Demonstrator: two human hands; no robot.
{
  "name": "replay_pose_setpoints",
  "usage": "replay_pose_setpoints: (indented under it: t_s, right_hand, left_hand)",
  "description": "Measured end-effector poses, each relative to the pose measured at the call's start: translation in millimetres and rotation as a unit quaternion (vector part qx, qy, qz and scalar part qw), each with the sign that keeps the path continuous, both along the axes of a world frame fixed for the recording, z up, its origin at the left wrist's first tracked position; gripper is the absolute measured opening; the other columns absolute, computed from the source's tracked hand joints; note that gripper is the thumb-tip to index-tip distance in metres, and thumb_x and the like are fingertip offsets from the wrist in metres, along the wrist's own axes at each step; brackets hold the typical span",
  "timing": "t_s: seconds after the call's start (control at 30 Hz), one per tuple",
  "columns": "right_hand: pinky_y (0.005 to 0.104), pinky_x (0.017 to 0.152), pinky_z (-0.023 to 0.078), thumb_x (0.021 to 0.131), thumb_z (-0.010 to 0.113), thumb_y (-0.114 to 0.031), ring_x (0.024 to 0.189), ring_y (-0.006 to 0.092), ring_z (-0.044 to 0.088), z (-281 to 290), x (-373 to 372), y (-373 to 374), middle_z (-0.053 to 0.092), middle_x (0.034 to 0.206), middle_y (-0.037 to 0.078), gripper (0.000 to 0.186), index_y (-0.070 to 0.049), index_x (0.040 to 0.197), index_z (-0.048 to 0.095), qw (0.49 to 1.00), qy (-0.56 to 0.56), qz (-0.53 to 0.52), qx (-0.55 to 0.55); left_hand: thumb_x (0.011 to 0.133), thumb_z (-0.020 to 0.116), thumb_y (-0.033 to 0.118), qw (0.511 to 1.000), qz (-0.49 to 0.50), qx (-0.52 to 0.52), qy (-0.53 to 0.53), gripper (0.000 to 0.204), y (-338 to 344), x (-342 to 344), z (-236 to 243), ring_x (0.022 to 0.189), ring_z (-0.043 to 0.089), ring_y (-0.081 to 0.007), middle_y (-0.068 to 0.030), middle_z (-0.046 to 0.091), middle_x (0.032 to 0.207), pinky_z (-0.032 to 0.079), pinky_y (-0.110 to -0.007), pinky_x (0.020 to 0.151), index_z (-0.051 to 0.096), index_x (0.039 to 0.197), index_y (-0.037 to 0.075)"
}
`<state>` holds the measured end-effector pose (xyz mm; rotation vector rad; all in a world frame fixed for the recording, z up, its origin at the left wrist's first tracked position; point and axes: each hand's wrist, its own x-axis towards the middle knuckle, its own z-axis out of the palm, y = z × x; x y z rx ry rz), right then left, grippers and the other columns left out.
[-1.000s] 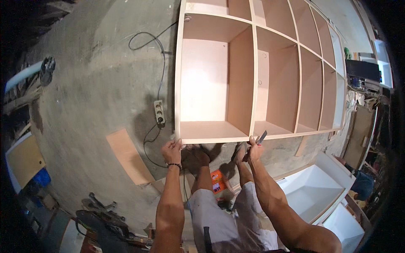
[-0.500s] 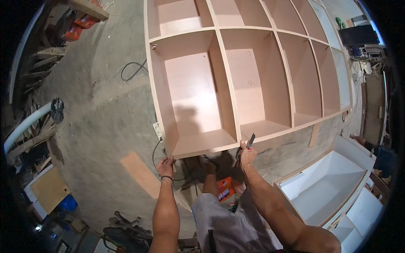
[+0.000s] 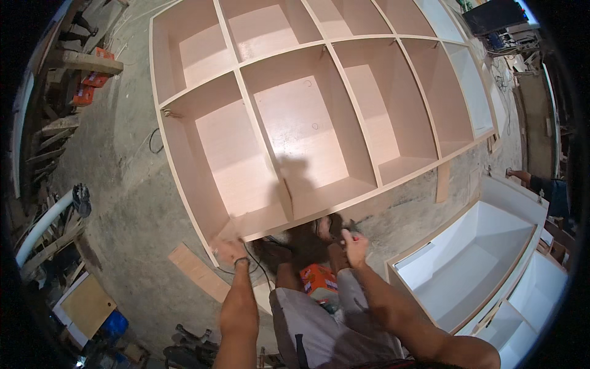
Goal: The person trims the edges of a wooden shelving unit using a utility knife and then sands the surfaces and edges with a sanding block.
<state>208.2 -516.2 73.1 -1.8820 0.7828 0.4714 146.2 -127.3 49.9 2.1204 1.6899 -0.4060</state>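
A large pinkish-brown compartment shelf unit [image 3: 295, 218] lies with its compartments facing up. My left hand [image 3: 230, 251] is at its near left corner, the fingers smeared by motion; whether they grip the edge is unclear. Just off the front edge, my right hand [image 3: 354, 248] is closed around a small hand tool [image 3: 354, 238], of which only a bit of red shows. Its dark blade, visible earlier, cannot be made out now. My shadow falls into the nearer compartments.
White cabinet boxes [image 3: 424, 320] stand at the right, with another person's arm [image 3: 521, 176] beyond. An orange box [image 3: 318, 280] is between my legs. A flat wooden strip [image 3: 195, 273] lies left of my feet. A dark cable [image 3: 263, 267] runs near my left hand.
The view has shifted, so the shelf unit appears farther left and turned. My right hand has come off its front edge toward me, and my left hand has moved to the corner.
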Motion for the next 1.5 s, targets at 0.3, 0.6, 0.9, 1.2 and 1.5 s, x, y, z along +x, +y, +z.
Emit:
replay_pose_setpoints:
  t_s: [0.3,0.6,0.9,1.2,1.5]
  right_hand:
    - [0.0292,0.047,0.043,0.095,0.075,-0.033,0.050,0.0103,0.052,79,20,-215,0.060,0.063,0.001,0.040,-0.001,0.073,0.065,0.979,0.071,0.098,-0.165]
    - [0.0302,0.041,0.035,0.095,0.078,-0.039,0.045,0.0098,0.045,143,-181,-349,0.051,0.058,-0.002,0.046,-0.010,0.069,0.054,0.953,0.074,0.032,-0.294]
    - [0.0276,0.041,0.035,0.099,0.073,-0.033,0.044,0.0083,0.046,132,-45,-218,0.054,0.060,0.000,0.037,-0.010,0.076,0.055,0.976,0.064,-0.059,-0.199]
    - [0.0254,0.046,0.041,0.099,0.069,-0.017,0.051,0.0091,0.052,124,165,-115,0.062,0.069,0.004,0.017,0.000,0.098,0.068,0.979,0.098,0.017,-0.178]
    - [0.0407,0.114,0.040,0.110,0.044,-0.029,0.141,0.0251,0.047,35,366,92,0.053,0.151,0.017,0.048,-0.001,0.149,0.049,0.964,0.014,0.249,0.089]
  left_hand:
    - [0.078,0.090,0.031,0.955,-0.084,-0.007,-0.285,0.093,-76,215,-41,0.137,0.051,-0.0395,-0.0257,0.054,0.145,0.040,-0.046,0.117,0.044,0.150,-0.005]
    - [0.077,0.090,0.031,0.929,-0.086,-0.017,-0.358,0.086,1,409,-72,0.133,0.054,-0.0416,-0.0247,0.057,0.143,0.042,-0.047,0.114,0.049,0.145,-0.001]
    - [0.077,0.086,0.020,0.948,-0.016,0.055,-0.312,0.034,70,534,-72,0.084,0.074,-0.0370,-0.0208,0.075,0.085,0.057,-0.046,0.079,0.074,0.096,-0.005]
    - [0.077,0.081,0.016,0.887,0.049,0.111,-0.446,0.022,75,530,-101,0.068,0.069,-0.0240,-0.0134,0.073,0.075,0.055,-0.039,0.069,0.073,0.085,-0.003]
    - [0.072,0.082,0.011,0.860,0.086,0.121,-0.488,0.020,80,528,-107,0.063,0.066,-0.0170,-0.0068,0.071,0.071,0.055,-0.033,0.066,0.068,0.081,0.001]
